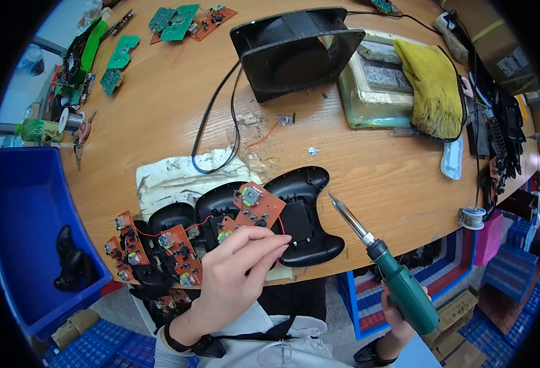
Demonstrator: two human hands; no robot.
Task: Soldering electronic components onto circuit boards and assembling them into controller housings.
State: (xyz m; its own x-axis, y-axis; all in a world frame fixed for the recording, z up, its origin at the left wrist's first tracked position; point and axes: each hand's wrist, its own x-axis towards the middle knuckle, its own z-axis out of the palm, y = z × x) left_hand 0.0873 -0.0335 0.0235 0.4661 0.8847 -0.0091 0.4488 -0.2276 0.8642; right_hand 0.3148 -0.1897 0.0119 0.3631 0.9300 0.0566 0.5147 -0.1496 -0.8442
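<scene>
My left hand (232, 270) is closed in a pinch on a thin red wire (281, 225), over the nearest black gamepad shell half (324, 246). An orange-brown circuit board (272, 207) with a joystick module lies tilted beside these fingers, partly covering the neighbouring shell. My right hand (395, 316) grips a green soldering iron (405, 283), its tip pointing up and left, apart from the shell. To the left, more shells and orange-brown boards (175, 242) overlap in a row, some joined by red wire. The fingertips hide the wire's end.
A black square fan (294, 58) stands at the back, its cable looping toward a stained white cloth (159, 180). A yellow glove (429, 86) drapes over a tray at right. A blue bin (30, 184) holds black shells. Solder spool (472, 218) sits by the right edge.
</scene>
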